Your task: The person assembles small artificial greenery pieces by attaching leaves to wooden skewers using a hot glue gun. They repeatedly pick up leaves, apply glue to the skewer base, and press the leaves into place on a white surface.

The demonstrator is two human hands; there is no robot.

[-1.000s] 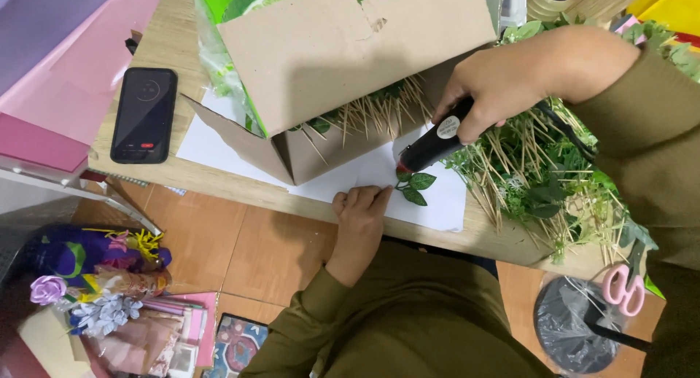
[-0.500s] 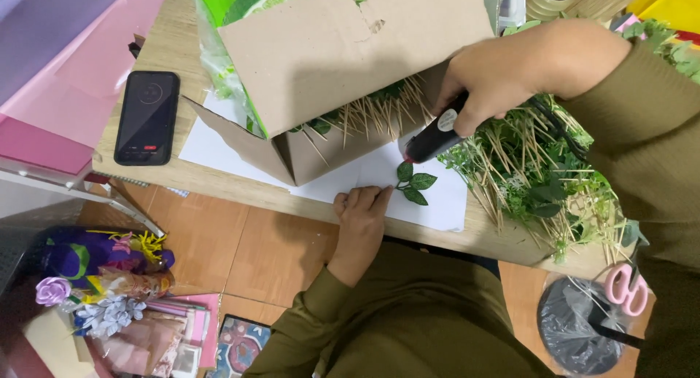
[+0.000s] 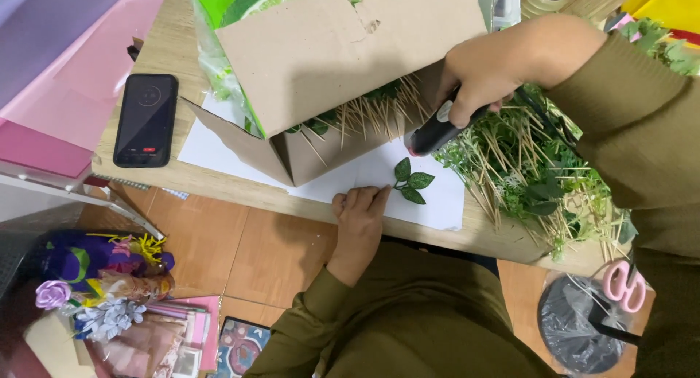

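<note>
At the desk's near edge the left hand (image 3: 359,216) pinches a leaf sprig (image 3: 410,181) flat on white paper (image 3: 437,203), the right hand (image 3: 485,72) clamped on a glue gun (image 3: 437,132) just above — the sprig not yet on a stick, finished stems (image 3: 539,181) piled to the right.

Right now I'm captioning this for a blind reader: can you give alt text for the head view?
Seen from above, a left hand pins a green leaf sprig to white paper while the right hand aims a black glue gun at it. A cardboard box of wooden sticks and a phone sit on the table.
</note>
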